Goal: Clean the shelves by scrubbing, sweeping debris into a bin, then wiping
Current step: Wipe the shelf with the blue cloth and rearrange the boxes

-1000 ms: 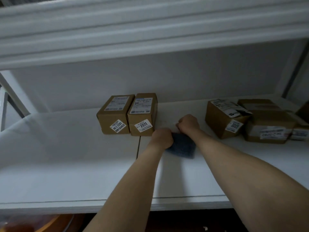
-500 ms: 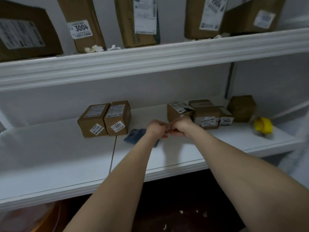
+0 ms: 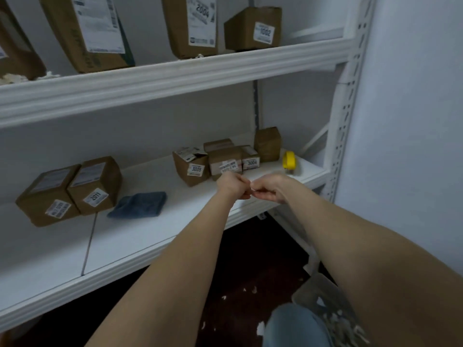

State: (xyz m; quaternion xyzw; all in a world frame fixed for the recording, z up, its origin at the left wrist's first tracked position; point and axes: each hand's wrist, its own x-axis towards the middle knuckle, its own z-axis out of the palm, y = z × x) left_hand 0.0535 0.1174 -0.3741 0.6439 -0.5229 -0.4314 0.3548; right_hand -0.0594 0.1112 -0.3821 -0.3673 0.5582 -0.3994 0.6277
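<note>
While a denim knee [image 3: 295,326] and a grey bin [image 3: 323,294] holding pale scraps sit nearest at five o'clock, over a dark floor [image 3: 250,259] flecked with white bits, both bare forearms reach up to the front edge of the lower shelf [image 3: 125,241]. There the left hand [image 3: 231,185] and right hand [image 3: 269,191] meet. Each grip is drawn together, its curled fingers touching the other's; whether they pinch anything small I cannot tell. At nine o'clock from the hands the blue cloth [image 3: 139,205] lies on the white shelf board, untouched, just beside two labelled cardboard boxes [image 3: 95,185]. At twelve o'clock, behind the hands, stands a cluster of small boxes [image 3: 220,159], with a yellow object [image 3: 289,160] at one o'clock. Farther up, the upper shelf [image 3: 175,71] carries bigger boxes [image 3: 92,33] and white crumbs [image 3: 10,77] at ten o'clock. A perforated white post [image 3: 350,96] and pale wall [image 3: 413,121] close off three o'clock.
</note>
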